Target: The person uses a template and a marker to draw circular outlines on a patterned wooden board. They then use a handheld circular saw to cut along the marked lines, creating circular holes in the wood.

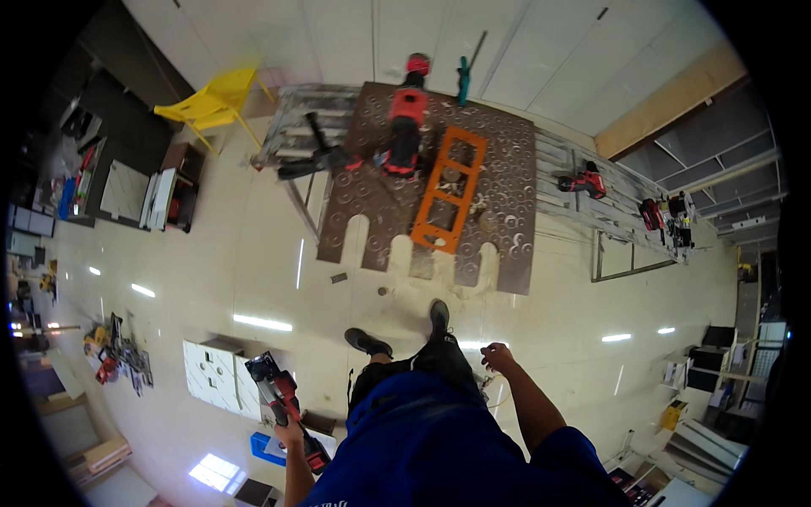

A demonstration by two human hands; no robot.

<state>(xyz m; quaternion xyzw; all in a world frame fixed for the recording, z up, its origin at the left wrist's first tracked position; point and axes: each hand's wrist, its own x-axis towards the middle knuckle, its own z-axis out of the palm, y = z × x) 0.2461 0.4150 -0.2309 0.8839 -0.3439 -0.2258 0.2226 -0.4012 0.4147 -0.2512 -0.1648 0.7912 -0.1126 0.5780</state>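
My left hand (290,432), low at the left, is closed around the handle of a red and black cordless power tool (283,393), its dark head pointing up and away. Out to the right of my body hangs my right hand (498,357), fingers loosely bent and apart, with nothing visible in it. Ahead of my feet a brown, ring-marked board (384,203) with slots in its near edge lies across a metal frame. On it rest an orange template (464,188) with rectangular windows and a larger red and black power tool (408,118).
A black clamp (318,159) sits at the board's left edge, a teal clamp (463,80) at its far edge. To the right, a red drill (585,182) lies on the slatted frame (562,198). A yellow chair (215,100) stands far left; a white cabinet (211,376) is near my left hand.
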